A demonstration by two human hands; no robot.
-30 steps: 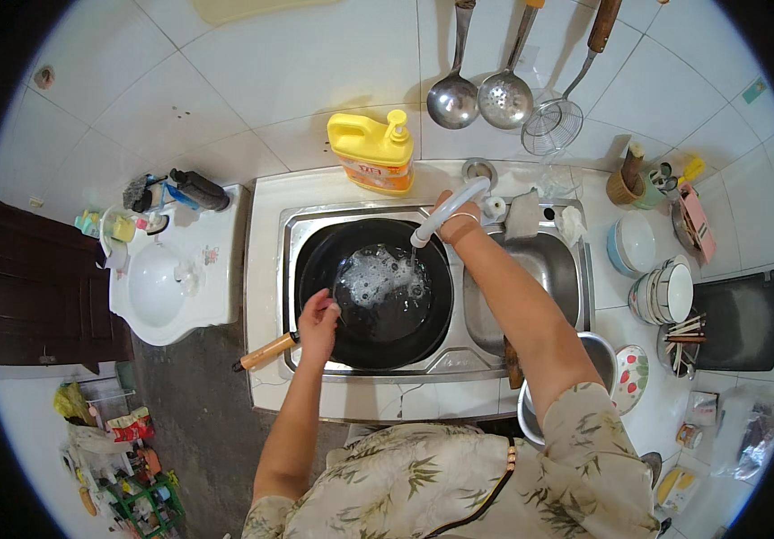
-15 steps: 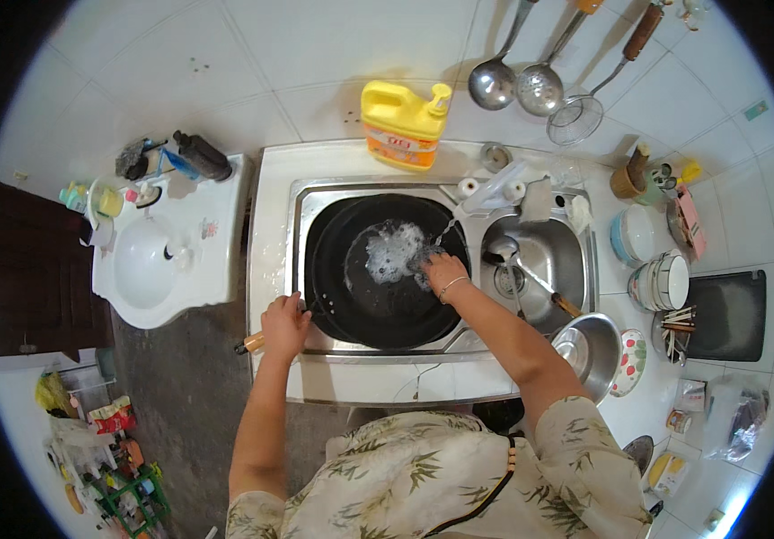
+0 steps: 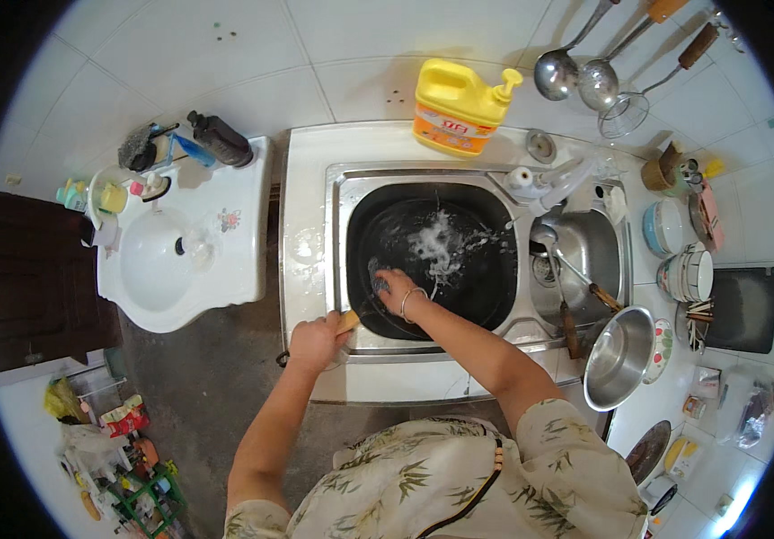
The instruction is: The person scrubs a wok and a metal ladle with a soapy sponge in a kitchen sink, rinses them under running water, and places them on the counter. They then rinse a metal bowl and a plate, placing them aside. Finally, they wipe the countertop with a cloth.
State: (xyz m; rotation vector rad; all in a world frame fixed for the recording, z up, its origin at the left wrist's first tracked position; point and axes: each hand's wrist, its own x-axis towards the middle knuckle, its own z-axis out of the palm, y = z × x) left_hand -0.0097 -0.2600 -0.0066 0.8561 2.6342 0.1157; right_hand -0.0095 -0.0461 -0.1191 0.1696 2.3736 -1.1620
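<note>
While left hand (image 3: pixel 315 342) steadies, right hand (image 3: pixel 394 289) scrubs wok (image 3: pixel 459 269).

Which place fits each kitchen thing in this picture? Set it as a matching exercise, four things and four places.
Things:
1. black wok
2. yellow detergent bottle
3. ladles
4. steel bowl

Places:
A. hanging on the tiled wall
B. in the left basin of the sink, foam in it
C. on the counter's front right, beside the sink
D. on the ledge behind the sink

Pairs: 1-B, 2-D, 3-A, 4-C

The right hand is inside the wok; the left hand grips its wooden handle.
</note>
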